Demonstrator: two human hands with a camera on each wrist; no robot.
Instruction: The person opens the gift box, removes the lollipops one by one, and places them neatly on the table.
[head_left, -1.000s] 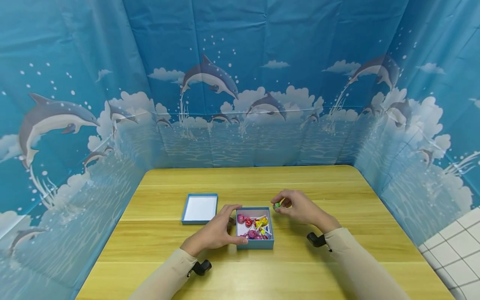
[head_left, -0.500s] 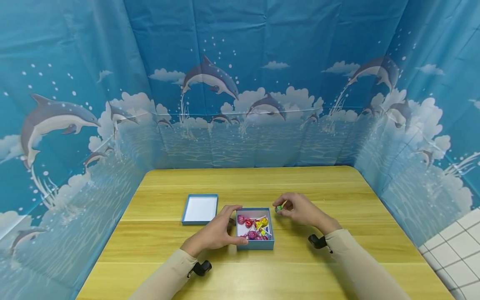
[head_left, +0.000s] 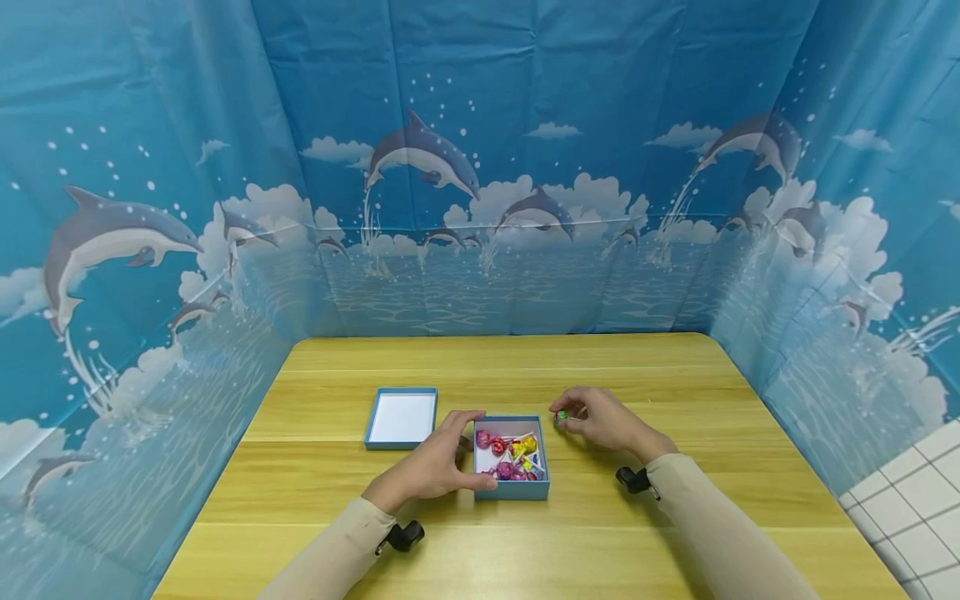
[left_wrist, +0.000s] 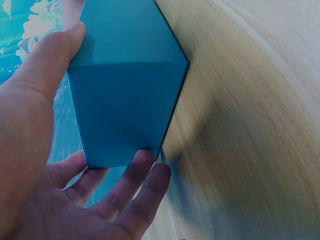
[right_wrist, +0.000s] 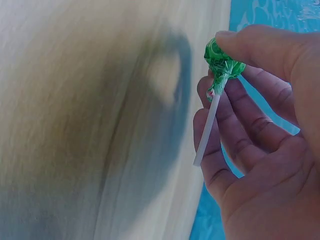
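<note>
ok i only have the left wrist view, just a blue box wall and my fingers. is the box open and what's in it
Observer: Open. The head view shows wrapped lollipops in pink, red and yellow inside the blue box.
Operator: where's its lid
Observer: The lid lies inside up on the table, just left of the box.
Operator: and the right hand
Observer: The right hand pinches a green lollipop at its head; the white stick hangs free, right of the box.
Operator: left hand inside the box?
Observer: No, the left hand grips its left wall from outside.
</note>
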